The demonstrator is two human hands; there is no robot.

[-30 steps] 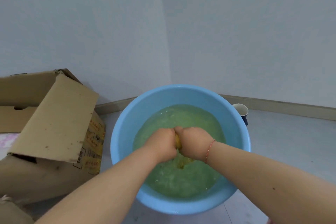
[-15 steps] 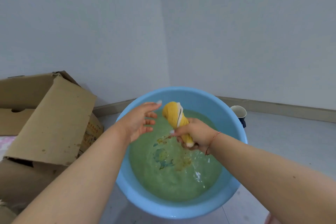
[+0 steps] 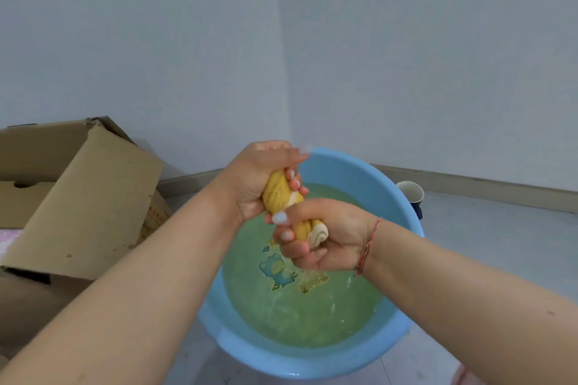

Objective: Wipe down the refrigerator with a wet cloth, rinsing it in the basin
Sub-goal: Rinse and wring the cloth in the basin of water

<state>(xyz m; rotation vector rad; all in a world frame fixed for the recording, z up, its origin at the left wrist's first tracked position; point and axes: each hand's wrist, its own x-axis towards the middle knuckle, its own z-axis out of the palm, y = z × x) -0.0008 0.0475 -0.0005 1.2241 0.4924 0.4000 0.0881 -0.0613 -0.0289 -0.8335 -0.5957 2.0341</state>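
A yellow cloth (image 3: 279, 195), rolled and twisted, is held above a blue plastic basin (image 3: 369, 178) that sits on the floor with greenish water in it. My left hand (image 3: 256, 178) grips the cloth's upper end. My right hand (image 3: 325, 237) grips the lower end, where a white rolled edge sticks out. Water drips from the cloth into the basin. No refrigerator is in view.
An open cardboard box (image 3: 78, 203) stands close to the basin's left side. A dark cup with a white inside (image 3: 411, 194) sits on the floor behind the basin's right rim. The basin stands in a corner of two pale walls (image 3: 281, 56).
Both hands were down in the water with the cloth. The right hand lifted it out while the left let go. Now the left hand has closed on the upper end again.
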